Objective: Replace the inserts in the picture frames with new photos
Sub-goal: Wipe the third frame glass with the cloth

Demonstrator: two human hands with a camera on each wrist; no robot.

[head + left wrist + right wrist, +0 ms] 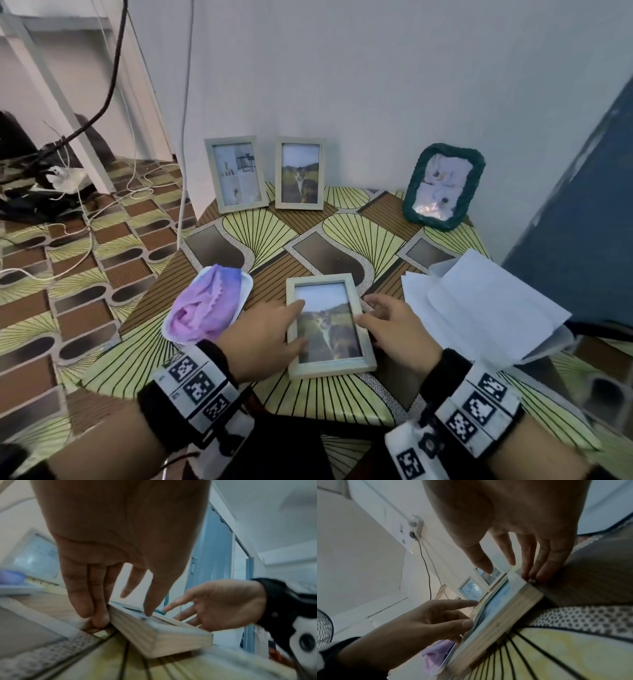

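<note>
A pale wooden picture frame with a cat photo lies flat near the front of the patterned table. My left hand holds its left edge. In the left wrist view the thumb sits on the frame while three fingers press its outer side and the index finger is raised. My right hand is at the right edge. Its straight fingers touch the side of the frame, and the thumb hovers above.
Two pale frames and a dark green frame stand against the back wall. White sheets lie at the right. A purple cloth sits on a white tray at the left table edge. Cables run over the floor at the left.
</note>
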